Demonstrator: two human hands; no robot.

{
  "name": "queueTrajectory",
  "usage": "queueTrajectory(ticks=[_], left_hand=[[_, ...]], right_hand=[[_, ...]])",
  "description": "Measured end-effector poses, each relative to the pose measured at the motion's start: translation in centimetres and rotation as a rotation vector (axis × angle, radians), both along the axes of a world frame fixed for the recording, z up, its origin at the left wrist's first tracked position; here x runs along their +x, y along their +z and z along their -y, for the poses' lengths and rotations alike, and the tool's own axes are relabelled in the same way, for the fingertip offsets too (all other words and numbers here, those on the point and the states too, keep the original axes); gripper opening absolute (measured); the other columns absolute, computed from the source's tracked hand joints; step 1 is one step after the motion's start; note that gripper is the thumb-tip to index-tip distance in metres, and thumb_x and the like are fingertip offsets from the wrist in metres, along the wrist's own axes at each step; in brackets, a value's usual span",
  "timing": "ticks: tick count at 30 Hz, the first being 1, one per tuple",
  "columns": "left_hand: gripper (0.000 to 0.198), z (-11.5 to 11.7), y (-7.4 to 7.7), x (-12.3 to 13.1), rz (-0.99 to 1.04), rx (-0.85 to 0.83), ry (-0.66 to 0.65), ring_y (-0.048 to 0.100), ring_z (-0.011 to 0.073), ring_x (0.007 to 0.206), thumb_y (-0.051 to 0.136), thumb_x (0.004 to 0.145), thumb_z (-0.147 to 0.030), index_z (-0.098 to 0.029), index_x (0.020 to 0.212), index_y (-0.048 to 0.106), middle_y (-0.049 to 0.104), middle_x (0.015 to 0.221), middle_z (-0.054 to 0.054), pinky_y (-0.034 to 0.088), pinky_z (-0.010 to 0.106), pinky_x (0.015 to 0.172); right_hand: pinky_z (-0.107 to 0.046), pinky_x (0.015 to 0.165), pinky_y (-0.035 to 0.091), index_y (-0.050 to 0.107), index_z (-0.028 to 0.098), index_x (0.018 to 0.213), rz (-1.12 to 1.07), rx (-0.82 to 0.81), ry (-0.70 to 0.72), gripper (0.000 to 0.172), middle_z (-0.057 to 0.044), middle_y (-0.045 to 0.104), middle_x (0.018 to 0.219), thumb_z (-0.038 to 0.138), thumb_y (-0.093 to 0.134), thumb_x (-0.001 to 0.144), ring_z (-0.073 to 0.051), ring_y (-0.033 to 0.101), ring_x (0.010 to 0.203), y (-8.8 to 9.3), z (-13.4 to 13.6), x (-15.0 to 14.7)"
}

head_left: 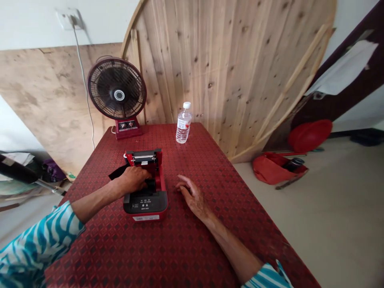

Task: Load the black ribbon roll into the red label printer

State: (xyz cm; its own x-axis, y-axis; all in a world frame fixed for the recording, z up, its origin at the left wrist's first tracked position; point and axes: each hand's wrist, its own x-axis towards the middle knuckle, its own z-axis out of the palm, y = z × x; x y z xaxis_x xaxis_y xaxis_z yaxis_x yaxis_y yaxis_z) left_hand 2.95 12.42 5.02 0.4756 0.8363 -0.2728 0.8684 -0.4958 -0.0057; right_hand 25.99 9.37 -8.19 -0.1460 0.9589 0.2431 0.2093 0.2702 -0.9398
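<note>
Fingers of left hand point(134, 179) curled inside the open printer point(146, 188); right hand point(192, 196) lay open & empty on bench point(186, 244), just right of it.

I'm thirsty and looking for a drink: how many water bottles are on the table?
1. The water bottle stands upright at the far edge of the red table, right of the fan. None looks hidden.

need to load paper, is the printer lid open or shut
Open: the red printer's lid stands raised at the back, and the left hand reaches into it.
</note>
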Motion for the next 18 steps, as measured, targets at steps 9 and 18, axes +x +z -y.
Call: queueTrajectory(ticks=[9,18], left_hand=[[0.03,5.5,2.4,-5.4,0.513,0.072,-0.018,0.069,0.0187,0.1,0.052,0.094,-0.04,-0.023,0.113,0.069,0.074,0.111,0.004,0.052,0.027,0.086],[0.025,5.7,0.7,-4.2,0.508,0.035,-0.111,0.07,0.0183,0.093,0.05,0.094,-0.026,-0.021,0.103,0.073,0.077,0.102,0.004,0.05,0.029,0.085]], right_hand=[[-0.039,0.091,0.052,0.054,0.023,0.123,0.015,0.017,-0.002,0.035,-0.005,0.07,0.093,0.029,0.046,0.09,-0.017,0.067,0.088,-0.3,-0.1,-0.3],[-0.038,0.086,0.054,0.057,0.022,0.12,0.04,0.025,-0.002,0.033,-0.005,0.07,0.091,0.031,0.047,0.089,-0.018,0.068,0.083,0.3,0.2,-0.5]])
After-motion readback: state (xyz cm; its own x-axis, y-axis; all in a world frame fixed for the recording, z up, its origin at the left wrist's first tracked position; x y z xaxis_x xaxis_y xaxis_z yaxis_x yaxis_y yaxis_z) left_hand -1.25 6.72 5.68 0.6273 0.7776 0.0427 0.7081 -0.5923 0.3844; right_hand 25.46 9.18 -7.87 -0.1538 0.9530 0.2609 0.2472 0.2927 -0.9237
